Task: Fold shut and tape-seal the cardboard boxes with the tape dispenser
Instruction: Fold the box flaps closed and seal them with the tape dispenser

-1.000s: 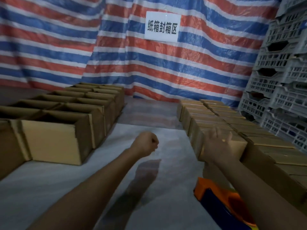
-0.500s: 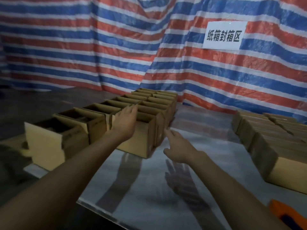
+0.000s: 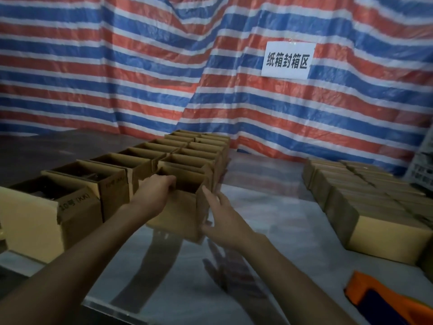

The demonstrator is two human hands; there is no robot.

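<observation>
Cardboard lines both sides of the tabletop (image 3: 269, 207) in front of you. Your left grip (image 3: 155, 191) is clenched on the front box (image 3: 180, 212), with the fingers curled over the top edge of its left wall and into the open top. That forearm runs back toward 7 o'clock. Your right grip (image 3: 225, 219) is released: the fingers are straight and spread along the box's right wall, and the thumb sits low near the bottom corner. Whether the palm actually presses the cardboard cannot be told from this view.

The front box stands upright near the middle of your view with its top open. It is at the near end of a double line of open boxes (image 3: 150, 158) that runs away toward 12 o'clock. Another open carton (image 3: 77, 207), marked "10号" on its flap, sits at 9 o'clock.

At 3 o'clock, well apart across a bare glossy strip, closed boxes (image 3: 363, 195) are packed tight in rows. The tape dispenser (image 3: 379, 299) — orange with a dark blue body — lies at 5 o'clock, partly cut off by the frame edge and well apart from both grips.

Behind everything hangs a red, blue and white striped tarp (image 3: 140, 66), with a white sign (image 3: 288, 61) at 1 o'clock. A pale plastic crate (image 3: 424, 170) shows at the right edge.
</observation>
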